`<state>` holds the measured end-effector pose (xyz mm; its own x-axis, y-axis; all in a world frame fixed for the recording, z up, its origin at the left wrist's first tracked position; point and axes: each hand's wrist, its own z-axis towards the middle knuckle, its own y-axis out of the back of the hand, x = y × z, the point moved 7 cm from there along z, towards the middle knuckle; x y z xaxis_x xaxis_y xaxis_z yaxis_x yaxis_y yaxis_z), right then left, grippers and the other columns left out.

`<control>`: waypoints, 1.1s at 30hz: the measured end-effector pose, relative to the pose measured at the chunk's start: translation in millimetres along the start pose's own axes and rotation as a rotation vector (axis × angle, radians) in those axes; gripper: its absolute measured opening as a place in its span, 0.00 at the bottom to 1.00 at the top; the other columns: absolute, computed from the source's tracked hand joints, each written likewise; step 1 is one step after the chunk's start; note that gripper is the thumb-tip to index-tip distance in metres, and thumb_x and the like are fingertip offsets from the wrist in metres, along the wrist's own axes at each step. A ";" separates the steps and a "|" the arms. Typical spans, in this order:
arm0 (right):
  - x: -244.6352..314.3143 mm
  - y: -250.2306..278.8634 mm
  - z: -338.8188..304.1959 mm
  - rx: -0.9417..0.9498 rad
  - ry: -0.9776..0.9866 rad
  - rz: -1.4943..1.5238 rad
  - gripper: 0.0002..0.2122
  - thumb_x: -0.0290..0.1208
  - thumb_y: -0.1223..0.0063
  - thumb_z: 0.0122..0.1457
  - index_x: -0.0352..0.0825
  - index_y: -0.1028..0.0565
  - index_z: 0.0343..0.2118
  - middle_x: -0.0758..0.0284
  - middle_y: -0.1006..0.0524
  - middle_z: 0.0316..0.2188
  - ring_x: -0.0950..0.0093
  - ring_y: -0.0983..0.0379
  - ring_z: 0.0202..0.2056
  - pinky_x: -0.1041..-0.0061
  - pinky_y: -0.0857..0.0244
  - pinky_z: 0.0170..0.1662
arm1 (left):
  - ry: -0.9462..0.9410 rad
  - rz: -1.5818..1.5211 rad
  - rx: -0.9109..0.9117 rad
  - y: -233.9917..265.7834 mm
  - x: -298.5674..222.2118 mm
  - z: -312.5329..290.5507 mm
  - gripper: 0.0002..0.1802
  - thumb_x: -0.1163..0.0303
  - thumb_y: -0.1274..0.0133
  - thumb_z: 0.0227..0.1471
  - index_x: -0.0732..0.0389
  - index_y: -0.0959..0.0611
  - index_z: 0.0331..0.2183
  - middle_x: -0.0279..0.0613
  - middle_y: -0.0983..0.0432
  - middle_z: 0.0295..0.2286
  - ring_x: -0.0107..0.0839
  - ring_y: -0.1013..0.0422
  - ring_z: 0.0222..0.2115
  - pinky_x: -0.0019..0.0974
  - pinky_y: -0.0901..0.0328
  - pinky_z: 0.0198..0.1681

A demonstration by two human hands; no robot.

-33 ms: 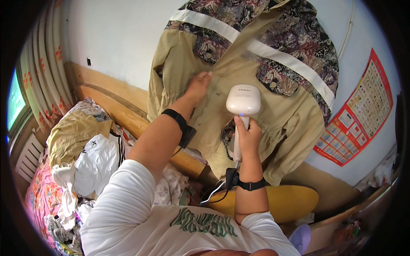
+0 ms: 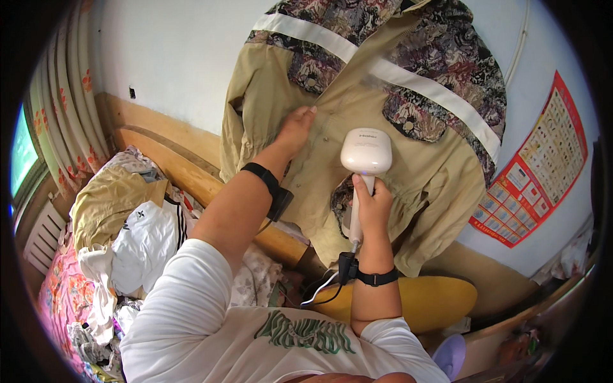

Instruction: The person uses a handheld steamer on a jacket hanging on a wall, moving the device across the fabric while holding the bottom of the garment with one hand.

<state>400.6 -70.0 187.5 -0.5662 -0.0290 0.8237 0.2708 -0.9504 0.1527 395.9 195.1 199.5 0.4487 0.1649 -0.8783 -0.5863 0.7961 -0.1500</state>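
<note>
A tan jacket (image 2: pixel 332 137) hangs against the wall, with dark patterned shoulders, patterned pocket flaps and a white band across the chest. My left hand (image 2: pixel 295 131) is closed on its front near the button edge, fingers partly hidden by the cloth. In my right hand (image 2: pixel 373 201) is a white handheld garment steamer (image 2: pixel 366 151), held upright by its handle. The broad steamer head lies over the lower front of the jacket; whether it touches the cloth I cannot tell. A cord runs from the base of the handle past my wrist.
Clothes (image 2: pixel 150 236) are heaped on a bed at left, beside a floral curtain (image 2: pixel 73 96). A wooden headboard (image 2: pixel 172 163) runs behind the jacket. Below right lie a yellow ironing-board-like surface (image 2: pixel 428 303) and a purple basin (image 2: pixel 450 354). A red-edged poster (image 2: pixel 536 166) is on the wall.
The steamer head has shifted very slightly to the right and down. My left hand keeps its place on the jacket.
</note>
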 end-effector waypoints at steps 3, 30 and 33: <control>-10.5 15.9 -7.0 -0.023 -0.071 0.027 0.16 0.40 0.40 0.53 0.28 0.24 0.30 0.66 0.26 0.18 0.78 0.30 0.16 0.78 0.37 0.21 | 0.030 -0.012 0.011 0.3 0.5 0.0 0.22 0.57 0.58 0.61 0.66 0.26 0.46 0.43 0.27 0.42 0.32 0.32 0.42 0.34 0.39 0.48; 4.7 -4.6 0.3 0.035 0.056 -0.016 0.14 0.37 0.39 0.52 0.28 0.25 0.28 0.69 0.27 0.18 0.80 0.31 0.18 0.79 0.38 0.21 | 0.018 -0.073 -0.020 1.7 -9.0 -4.2 0.20 0.58 0.56 0.60 0.66 0.23 0.41 0.41 0.25 0.36 0.30 0.33 0.38 0.32 0.40 0.45; -15.5 19.7 -3.2 -0.018 0.069 -0.009 0.13 0.36 0.39 0.52 0.29 0.25 0.31 0.68 0.26 0.20 0.80 0.30 0.18 0.79 0.35 0.21 | 0.055 -0.078 -0.010 -3.8 -11.3 -7.6 0.21 0.57 0.56 0.60 0.66 0.24 0.43 0.42 0.26 0.38 0.31 0.33 0.39 0.33 0.40 0.46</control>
<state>412.2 -89.2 175.9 -0.6211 -0.0415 0.7826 0.2523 -0.9560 0.1496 388.0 185.8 206.5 0.4559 0.0707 -0.8872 -0.5579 0.7994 -0.2230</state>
